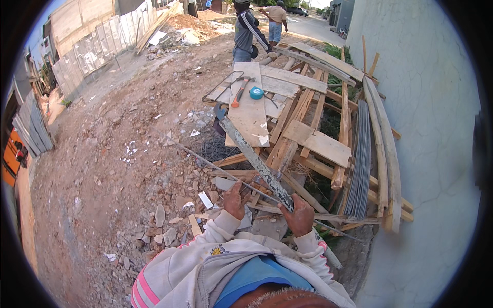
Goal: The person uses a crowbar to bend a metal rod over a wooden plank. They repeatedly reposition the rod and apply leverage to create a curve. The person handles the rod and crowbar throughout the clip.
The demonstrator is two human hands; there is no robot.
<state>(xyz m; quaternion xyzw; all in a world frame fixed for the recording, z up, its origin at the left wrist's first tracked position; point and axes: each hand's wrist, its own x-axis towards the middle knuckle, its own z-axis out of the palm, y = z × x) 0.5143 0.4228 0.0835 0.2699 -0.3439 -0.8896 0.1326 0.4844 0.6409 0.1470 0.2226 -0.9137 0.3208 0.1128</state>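
Observation:
My right hand (299,216) is closed around the near end of a long, worn metal bar (257,163) with chipped pale paint. The bar slants away to the far left, where a blue metal head (221,111) rests by the edge of a board. A thin steel rod (213,165) crosses under the bar, from the rubble on the left to the lower right past my right hand. My left hand (234,201) is at this rod, its fingertips closed against it. A claw hammer (241,92) with an orange-and-black handle and a teal tape measure (256,93) lie on the boards ahead.
Stacked planks (318,143) and a bundle of thin steel rods (359,159) lie along the wall (426,154) on the right. A hacksaw (222,86) lies on the boards. Broken rubble (169,226) covers the ground at left. A person (247,33) stands beyond the boards, another farther back.

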